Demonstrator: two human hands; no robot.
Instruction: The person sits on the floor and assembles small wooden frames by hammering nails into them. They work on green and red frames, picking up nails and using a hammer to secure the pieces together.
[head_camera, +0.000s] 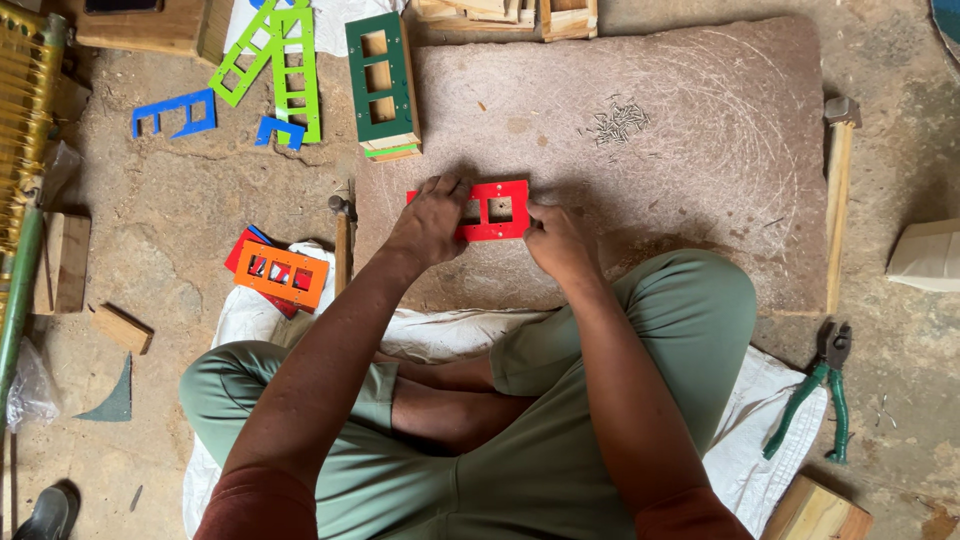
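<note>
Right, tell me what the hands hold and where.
Both grip the red frame on the stone slab: left hand at its left end, right hand at its right edge.

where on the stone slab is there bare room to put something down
Most of the pinkish stone slab is bare: the wide stretch right of the red cut-out frame and below the pile of small nails, out to the wooden-handled hammer. It is crowded at the slab's left edge, around both hands and the dark green cut-out frame.
</note>
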